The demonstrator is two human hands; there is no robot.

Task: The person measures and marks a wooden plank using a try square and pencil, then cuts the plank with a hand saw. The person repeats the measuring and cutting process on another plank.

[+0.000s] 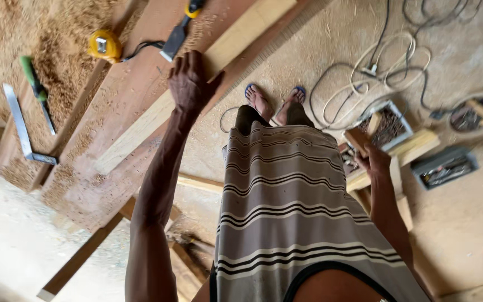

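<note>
Nearest the lens: the person's striped sleeveless shirt [292, 223], grey with dark and pale bands, filling the lower middle. Feet in blue flip-flops [275, 100] on a sawdust-covered floor [320, 50].

Left hand [190, 81]: arm stretched forward, palm down, fingers slightly spread and pressed flat on a pale timber plank [141, 131] that lies diagonally across the reddish workbench [113, 106]. Judged as steadying the plank against the bench; not gripping an edge.

Right hand [371, 158]: down at the side, fingers curled shut around a small brown wooden block [358, 140], probably a mallet head or offcut, can't tell which.

On the bench: yellow tape measure [105, 45], chisel with yellow-black handle [181, 28] just beyond the left hand, green-handled tool [34, 84], steel try square [22, 128], all within arm's reach, lying in shavings.

Floor at right: tangle of white cable [381, 67], open tray of nails [389, 126], dark box of bits [444, 166], stacked pale offcuts [415, 150] just beside the right hand.
</note>
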